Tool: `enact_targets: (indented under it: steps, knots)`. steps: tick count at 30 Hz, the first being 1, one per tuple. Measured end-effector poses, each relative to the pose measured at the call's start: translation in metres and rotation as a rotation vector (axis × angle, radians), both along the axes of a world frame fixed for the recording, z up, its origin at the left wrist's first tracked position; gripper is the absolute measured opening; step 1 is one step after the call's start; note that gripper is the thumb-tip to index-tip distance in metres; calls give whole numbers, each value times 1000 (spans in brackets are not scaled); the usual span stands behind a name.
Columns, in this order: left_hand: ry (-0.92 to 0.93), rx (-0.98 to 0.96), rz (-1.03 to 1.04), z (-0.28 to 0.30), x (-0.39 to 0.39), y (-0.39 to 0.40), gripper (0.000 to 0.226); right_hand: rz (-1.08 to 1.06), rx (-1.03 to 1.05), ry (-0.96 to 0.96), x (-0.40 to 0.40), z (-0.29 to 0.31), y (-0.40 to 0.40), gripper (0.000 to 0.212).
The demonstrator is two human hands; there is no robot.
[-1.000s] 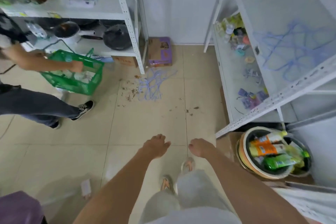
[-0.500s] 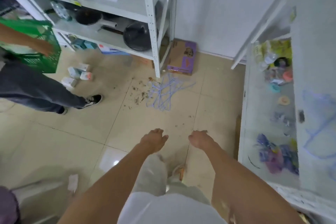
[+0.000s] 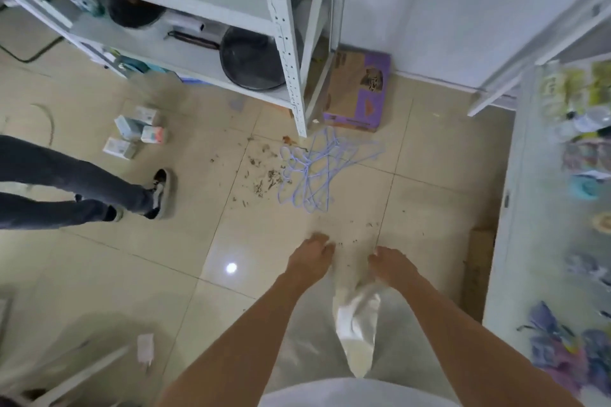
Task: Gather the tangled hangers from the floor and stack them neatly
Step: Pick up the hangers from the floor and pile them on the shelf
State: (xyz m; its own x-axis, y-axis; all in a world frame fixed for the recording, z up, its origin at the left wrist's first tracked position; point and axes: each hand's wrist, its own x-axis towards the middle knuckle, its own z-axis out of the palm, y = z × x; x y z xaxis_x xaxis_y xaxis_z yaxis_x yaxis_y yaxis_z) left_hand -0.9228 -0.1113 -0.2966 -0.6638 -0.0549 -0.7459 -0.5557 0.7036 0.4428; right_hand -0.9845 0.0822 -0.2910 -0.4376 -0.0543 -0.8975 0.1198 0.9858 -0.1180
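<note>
Hangers (image 3: 322, 172) nearer than before — bare tile between them and empty, loosely curled left hand (image 3: 310, 258), right hand (image 3: 391, 264).

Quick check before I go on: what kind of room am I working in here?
Probably a small shop or stockroom. White metal shelving units line the walls, one holding black frying pans, another small packaged goods. Small product boxes and tangled lilac wire hangers lie on the beige tiled floor.
</note>
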Motion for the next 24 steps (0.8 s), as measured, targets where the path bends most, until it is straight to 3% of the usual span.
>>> enact_targets:
  steps: [5, 14, 20, 24]
  knots:
    - [-60, -52, 125, -113, -53, -27, 44, 128, -139, -36, -67, -102, -56, 40]
    - [-57, -173, 234, -437, -143, -111, 49, 50, -214, 19, -170, -428, -146, 37]
    - [58, -250, 422, -614, -180, -159, 43, 17, -266, 271, -213, -600, -216, 36]
    - [210, -251, 552, -675, -202, -149, 32, -45, -315, 431, -222, -665, -261, 46]
